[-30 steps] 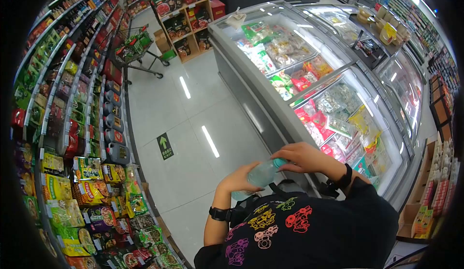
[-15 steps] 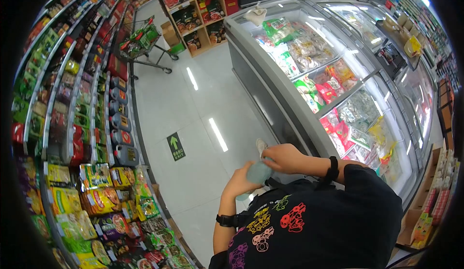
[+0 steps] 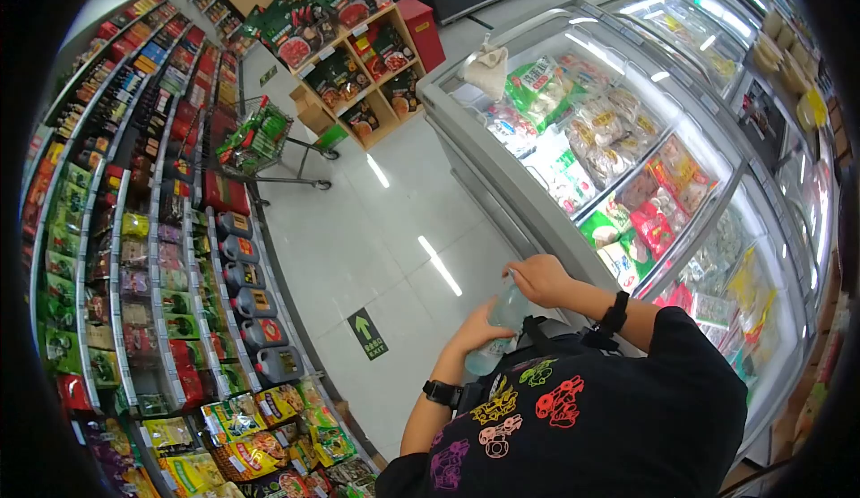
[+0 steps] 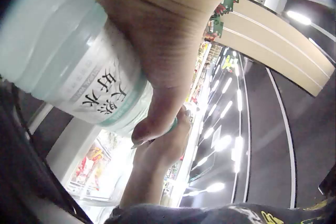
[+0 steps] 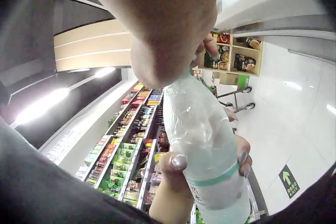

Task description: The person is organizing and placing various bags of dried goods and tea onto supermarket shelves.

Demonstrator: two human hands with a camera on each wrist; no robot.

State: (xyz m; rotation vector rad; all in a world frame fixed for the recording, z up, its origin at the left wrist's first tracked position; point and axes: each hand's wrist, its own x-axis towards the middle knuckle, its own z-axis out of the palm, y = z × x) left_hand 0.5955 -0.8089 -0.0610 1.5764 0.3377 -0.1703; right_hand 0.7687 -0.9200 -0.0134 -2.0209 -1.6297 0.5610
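Note:
A clear water bottle [image 3: 509, 310] with a white label and teal bands is held in front of the chest, tilted in the head view. My left hand [image 3: 477, 330] grips it around the body, thumb on one side and fingers on the other, as the right wrist view shows. At the bottle's top, my right hand [image 3: 543, 281] curls its fingers around the cap, which is hidden behind them. Chinese characters show on the label [image 4: 105, 85] in the left wrist view. Beside the left thumb, the bottle's clear shoulder [image 5: 194, 108] shows in the right wrist view.
An open-topped freezer [image 3: 528, 220] full of bagged food runs along the right. Shelves [image 3: 134, 256] of packets and jugs line the left. Ahead stand a shopping cart [image 3: 260, 144] and a wooden display rack [image 3: 387, 131]. A green exit sign [image 3: 367, 333] marks the tiled floor [image 3: 394, 265].
The head view has shifted, with shelves and freezer turned in the frame. The bottle has tipped from pointing at the camera to showing its side. Both hands stay on it.

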